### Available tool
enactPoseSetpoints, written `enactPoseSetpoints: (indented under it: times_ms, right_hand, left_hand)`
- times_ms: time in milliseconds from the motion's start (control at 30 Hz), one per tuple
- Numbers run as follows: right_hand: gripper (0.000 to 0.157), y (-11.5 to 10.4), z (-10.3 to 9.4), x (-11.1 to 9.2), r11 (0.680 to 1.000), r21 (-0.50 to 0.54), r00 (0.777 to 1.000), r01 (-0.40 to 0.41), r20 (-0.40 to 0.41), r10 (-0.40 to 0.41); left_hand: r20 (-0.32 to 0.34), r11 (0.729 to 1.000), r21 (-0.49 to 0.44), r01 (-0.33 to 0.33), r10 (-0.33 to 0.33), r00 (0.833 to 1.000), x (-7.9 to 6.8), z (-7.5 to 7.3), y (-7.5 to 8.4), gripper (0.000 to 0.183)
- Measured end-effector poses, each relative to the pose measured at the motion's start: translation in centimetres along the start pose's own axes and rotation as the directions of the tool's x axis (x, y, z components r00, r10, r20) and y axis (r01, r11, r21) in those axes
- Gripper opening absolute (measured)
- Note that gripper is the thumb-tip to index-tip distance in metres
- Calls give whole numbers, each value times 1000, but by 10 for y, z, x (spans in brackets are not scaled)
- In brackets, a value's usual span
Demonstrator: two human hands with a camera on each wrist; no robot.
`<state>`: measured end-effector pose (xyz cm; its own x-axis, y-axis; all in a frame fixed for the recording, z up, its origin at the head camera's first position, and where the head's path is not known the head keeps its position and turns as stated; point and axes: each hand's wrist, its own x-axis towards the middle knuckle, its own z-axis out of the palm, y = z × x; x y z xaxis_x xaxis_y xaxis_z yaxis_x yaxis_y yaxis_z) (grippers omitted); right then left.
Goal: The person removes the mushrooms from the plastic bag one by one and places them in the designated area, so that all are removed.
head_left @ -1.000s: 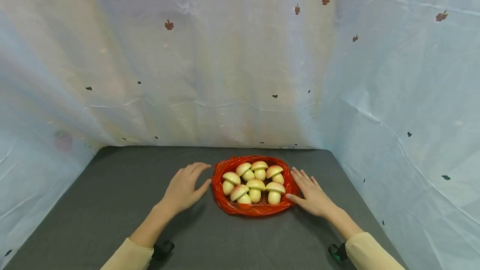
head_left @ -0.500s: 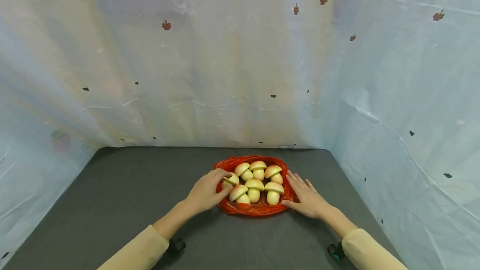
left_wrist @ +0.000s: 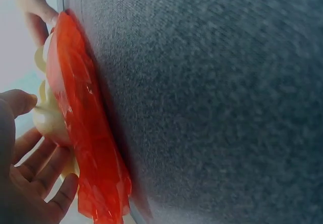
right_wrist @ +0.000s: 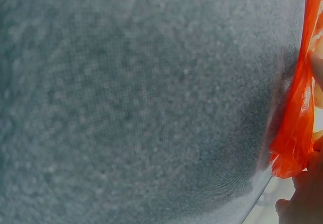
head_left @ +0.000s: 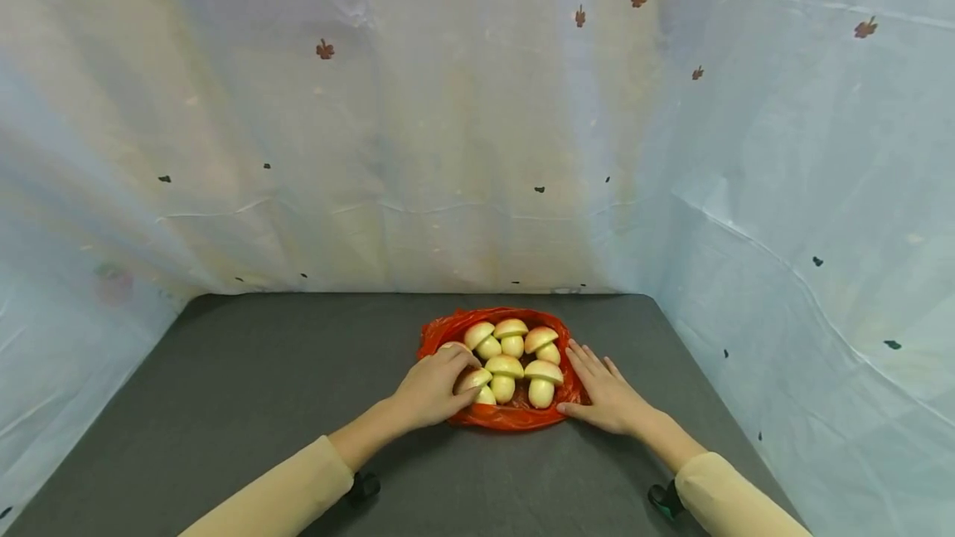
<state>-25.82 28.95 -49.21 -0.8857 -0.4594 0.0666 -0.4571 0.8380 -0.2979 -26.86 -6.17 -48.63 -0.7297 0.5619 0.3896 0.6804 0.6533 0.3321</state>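
Several mushroom-shaped pieces, pale yellow with pink-tinged caps, lie in an open red plastic bag [head_left: 515, 419] with its rim rolled down. My left hand [head_left: 434, 388] reaches over the bag's left side, thumb and fingers spread around the front-left mushroom-shaped piece [head_left: 476, 379]. In the left wrist view, the thumb is close above this piece [left_wrist: 52, 125] and the fingers are along its lower side. The leftmost piece is mostly hidden behind the hand. My right hand [head_left: 608, 396] rests with straight fingers along the bag's right rim, thumb at the front right.
The bag sits on a dark grey table [head_left: 298, 388], towards its far edge. A pale patterned plastic curtain [head_left: 418, 147] hangs behind and along both sides. Black straps show at both wrists, by the cream sleeves.
My left hand has moved right, from beside the bag to over its left side and around the front-left piece. The right hand stays at the right rim; the pieces look unmoved.
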Motion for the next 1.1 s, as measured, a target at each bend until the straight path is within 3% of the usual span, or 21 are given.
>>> enactPoseSetpoints:
  times_ms: [233, 467, 800, 1100]
  right_hand:
    - [97, 1, 2, 0, 1000, -7, 1000, -2, 4, 2]
    - [98, -1, 2, 0, 1000, -5, 1000, -8, 12, 8]
    - [98, -4, 0, -1, 1000, 2, 1000, -13, 10, 13]
    - [97, -6, 1, -1, 1000, 3, 1000, -12, 3, 12]
  left_hand:
    - [40, 998, 58, 31, -33, 999, 3, 1, 8, 40]
    - [28, 996, 44, 79, -81, 996, 4, 4, 12, 44]
    - [78, 961, -158, 225, -215, 973, 5, 8, 11, 42]
    - [40, 936, -259, 239, -237, 971, 2, 10, 8, 41]
